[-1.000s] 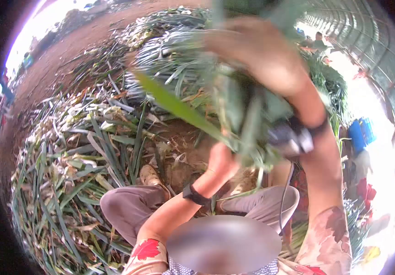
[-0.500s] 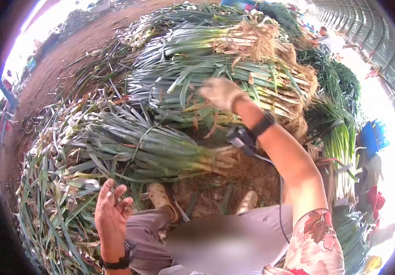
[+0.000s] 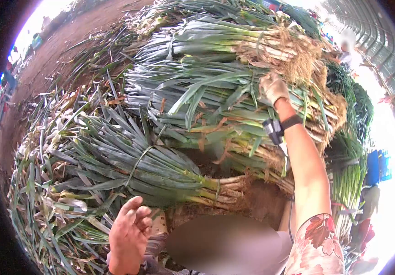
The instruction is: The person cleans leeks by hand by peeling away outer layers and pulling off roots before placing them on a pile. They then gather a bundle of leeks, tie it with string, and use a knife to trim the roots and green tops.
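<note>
My right hand (image 3: 273, 88), dusty and outstretched, rests on the big stack of green onion bundles (image 3: 225, 78), near their rooty ends. It grips nothing that I can make out. A tied bundle of green onions (image 3: 156, 167) lies on the ground in front of me, roots pointing right. My left hand (image 3: 128, 233) hovers low and empty, fingers loosely apart, just below that bundle's leaves. A small black device (image 3: 273, 130) is strapped under my right wrist, with a cable running down my arm.
Loose trimmed leaves (image 3: 55, 183) cover the ground on the left. Bare brown soil (image 3: 64, 46) stretches beyond. More bundles (image 3: 348, 174) stand at the right, beside a blue crate (image 3: 376, 167). A person (image 3: 344, 48) is far off under the greenhouse arch.
A bundle I held up a second ago now lies on the ground. My right hand has reached further onto the stack, and my left hand has shifted slightly right.
</note>
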### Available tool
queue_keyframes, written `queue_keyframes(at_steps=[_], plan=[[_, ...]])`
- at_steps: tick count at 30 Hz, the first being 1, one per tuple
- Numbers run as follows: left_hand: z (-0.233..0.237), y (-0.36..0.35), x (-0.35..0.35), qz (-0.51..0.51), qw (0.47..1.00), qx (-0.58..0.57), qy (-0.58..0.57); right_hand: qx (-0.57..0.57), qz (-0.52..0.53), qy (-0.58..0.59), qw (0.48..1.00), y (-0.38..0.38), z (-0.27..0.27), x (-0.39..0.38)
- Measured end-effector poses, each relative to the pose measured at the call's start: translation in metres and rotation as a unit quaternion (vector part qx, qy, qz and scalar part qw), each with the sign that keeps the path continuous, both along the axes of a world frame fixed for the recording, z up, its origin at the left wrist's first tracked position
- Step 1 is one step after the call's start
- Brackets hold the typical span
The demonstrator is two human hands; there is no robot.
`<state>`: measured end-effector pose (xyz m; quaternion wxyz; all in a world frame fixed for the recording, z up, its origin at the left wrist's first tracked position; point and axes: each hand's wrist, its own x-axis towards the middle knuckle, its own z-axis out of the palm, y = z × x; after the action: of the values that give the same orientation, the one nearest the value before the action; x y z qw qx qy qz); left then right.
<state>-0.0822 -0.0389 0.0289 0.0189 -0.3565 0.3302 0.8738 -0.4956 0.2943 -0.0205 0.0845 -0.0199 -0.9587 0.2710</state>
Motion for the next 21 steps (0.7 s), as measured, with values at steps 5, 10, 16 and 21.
queue_keyframes(at_steps=[5, 10, 16, 21], plan=[[0.003, -0.001, -0.024, 0.015, 0.994, 0.109, 0.015, 0.012, -0.038, 0.036, 0.999, -0.011, 0.026, -0.112], [0.004, -0.006, -0.04, -0.092, 0.986, 0.137, 0.004, -0.27, -0.042, -0.069, 0.959, -0.039, 0.022, -0.158], [0.006, -0.012, -0.043, -0.07, 0.988, 0.137, -0.022, -0.381, -0.046, -0.064, 0.921, -0.061, 0.009, -0.174], [0.007, -0.017, -0.034, -0.064, 0.988, 0.141, -0.019, -0.386, 0.003, -0.141, 0.912, -0.051, 0.018, -0.147]])
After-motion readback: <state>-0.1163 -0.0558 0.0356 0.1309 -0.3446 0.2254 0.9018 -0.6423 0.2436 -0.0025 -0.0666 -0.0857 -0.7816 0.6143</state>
